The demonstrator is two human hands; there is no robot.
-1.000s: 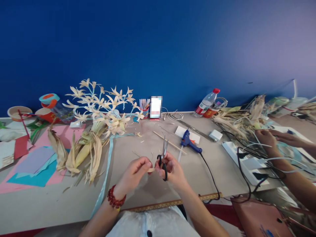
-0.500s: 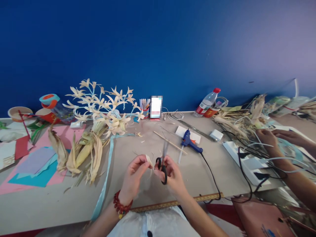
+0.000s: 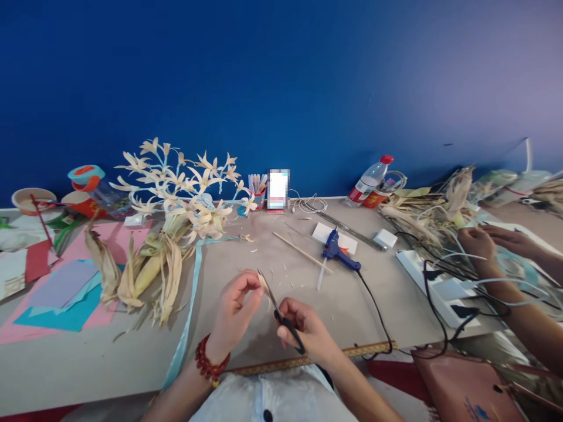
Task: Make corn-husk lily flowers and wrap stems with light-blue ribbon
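Observation:
Between the thumb and fingers of my left hand (image 3: pixel 240 305) is a small pale piece of corn husk (image 3: pixel 263 283). My right hand (image 3: pixel 305 328) grips the black handles of a pair of scissors (image 3: pixel 278 309). Their blades point up and left, against the husk piece at my left fingertips. Whether the blades are parted cannot be made out. Small pale scraps (image 3: pixel 285 275) lie on the table beyond my hands. To the left stands a bunch of husk flowers (image 3: pixel 197 199) on light-blue stems, with dried corn husks (image 3: pixel 167 281) in front of it.
A blue glue gun (image 3: pixel 336 252) lies right of centre, its black cord running to the front edge. Nearby are a thin wooden stick (image 3: pixel 299 249) and a white power strip (image 3: pixel 435 287). Another person's hands (image 3: pixel 479 249) work at the far right. A light-blue ribbon (image 3: pixel 191 299) hangs over the front edge.
The scissors have swung from pointing upright to leaning left, with their blades now at the husk piece. My right hand has moved slightly down. More scraps show on the table.

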